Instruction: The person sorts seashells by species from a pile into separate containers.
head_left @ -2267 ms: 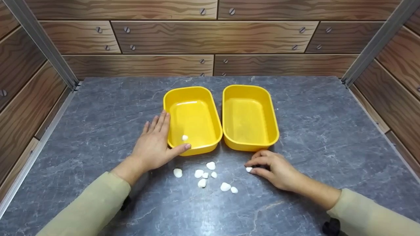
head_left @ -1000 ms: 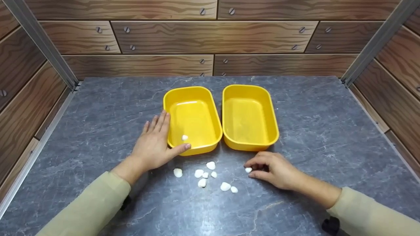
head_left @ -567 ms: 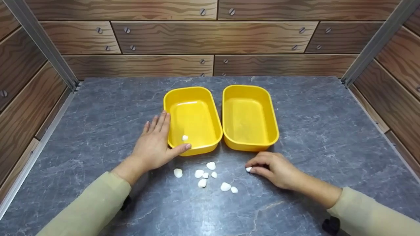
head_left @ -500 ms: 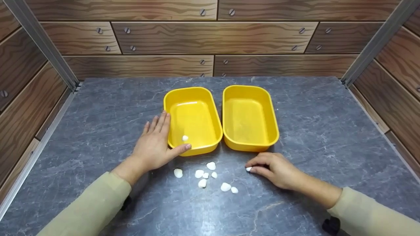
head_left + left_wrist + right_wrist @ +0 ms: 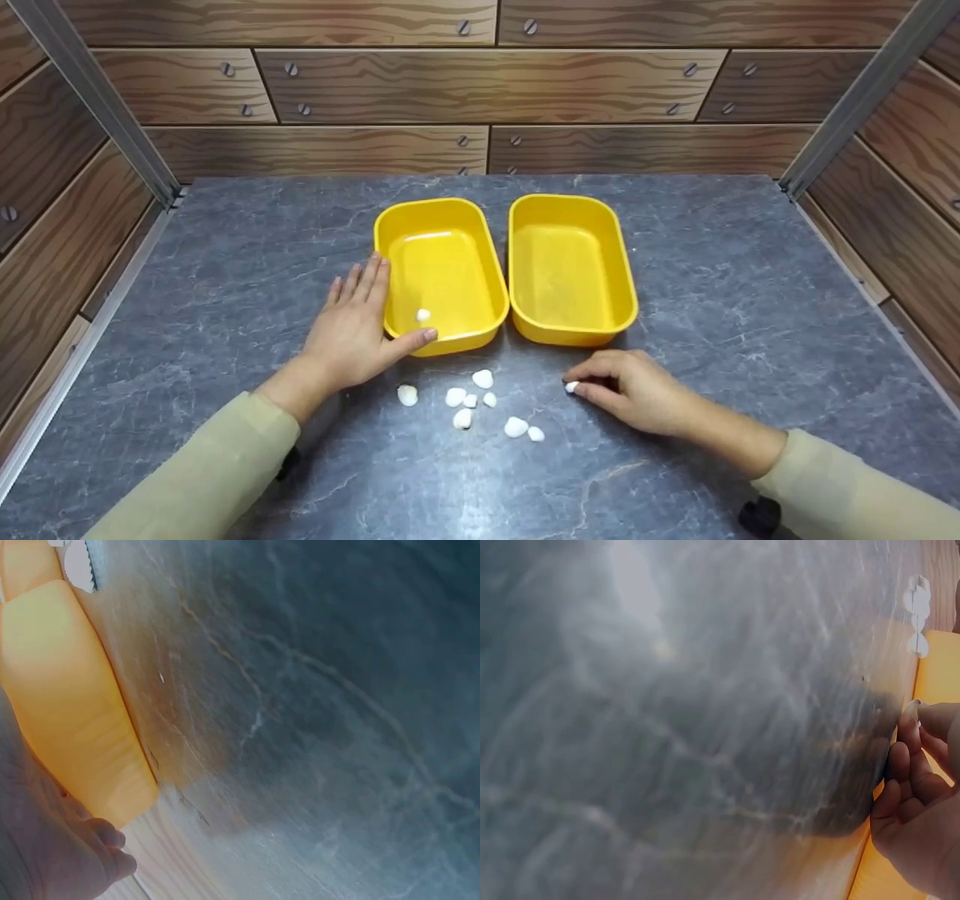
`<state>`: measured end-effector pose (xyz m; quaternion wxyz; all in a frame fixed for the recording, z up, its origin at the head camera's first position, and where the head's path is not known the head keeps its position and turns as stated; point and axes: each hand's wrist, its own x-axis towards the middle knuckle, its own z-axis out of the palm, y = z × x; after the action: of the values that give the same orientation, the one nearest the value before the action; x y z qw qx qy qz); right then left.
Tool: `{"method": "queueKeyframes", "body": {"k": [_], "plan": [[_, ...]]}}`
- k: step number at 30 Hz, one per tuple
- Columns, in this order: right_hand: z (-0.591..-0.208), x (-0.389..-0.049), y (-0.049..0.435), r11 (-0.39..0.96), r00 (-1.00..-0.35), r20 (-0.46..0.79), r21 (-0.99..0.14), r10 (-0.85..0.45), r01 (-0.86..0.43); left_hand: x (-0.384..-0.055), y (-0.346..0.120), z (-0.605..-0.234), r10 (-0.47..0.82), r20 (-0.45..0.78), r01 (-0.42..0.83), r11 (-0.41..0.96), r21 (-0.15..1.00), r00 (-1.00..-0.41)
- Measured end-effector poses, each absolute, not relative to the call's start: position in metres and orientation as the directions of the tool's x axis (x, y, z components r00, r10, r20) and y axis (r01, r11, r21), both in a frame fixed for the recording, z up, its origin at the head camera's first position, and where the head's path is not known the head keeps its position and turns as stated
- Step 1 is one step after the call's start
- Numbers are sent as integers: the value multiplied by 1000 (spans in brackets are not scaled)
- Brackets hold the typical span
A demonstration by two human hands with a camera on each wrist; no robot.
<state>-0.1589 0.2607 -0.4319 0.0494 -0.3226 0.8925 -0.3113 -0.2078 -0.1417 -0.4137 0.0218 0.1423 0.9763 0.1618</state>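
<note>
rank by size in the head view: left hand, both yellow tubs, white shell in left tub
1. Left yellow tub and right yellow tub: too alike to rank
2. Left hand
3. White shell

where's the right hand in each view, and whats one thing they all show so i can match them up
Head: the right hand is right of centre, just in front of the right tub, pinching a shell.
Left wrist: not in it.
Right wrist: the right hand is at the right edge, mostly in the lower half.
Shared landmark: white shells, top left in left wrist, upper right in right wrist.
</note>
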Motion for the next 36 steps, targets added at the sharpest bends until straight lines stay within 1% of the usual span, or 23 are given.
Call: {"method": "queueKeyframes", "body": {"k": [4, 10, 16, 21, 31, 36], "plan": [[-433, -158, 260, 585, -783, 127, -595, -609, -551, -208, -141, -414, 284, 0, 269, 909, 319, -959], [-437, -159, 260, 569, -766, 176, -572, -618, -590, -207, -142, -414, 294, 14, 283, 905, 317, -956], [-438, -158, 258, 588, -778, 170, -564, -605, -580, -207, -142, -414, 293, 19, 284, 907, 312, -956], [-436, -155, 258, 577, -774, 167, -575, -611, -580, -207, -142, -413, 291, 14, 280, 908, 312, -957], [-422, -151, 252, 571, -775, 141, -598, -616, -563, -207, -142, -413, 292, 18, 282, 906, 315, -956], [-409, -152, 246, 531, -757, 176, -614, -629, -584, -207, -142, -412, 296, 22, 288, 905, 312, -955]]}}
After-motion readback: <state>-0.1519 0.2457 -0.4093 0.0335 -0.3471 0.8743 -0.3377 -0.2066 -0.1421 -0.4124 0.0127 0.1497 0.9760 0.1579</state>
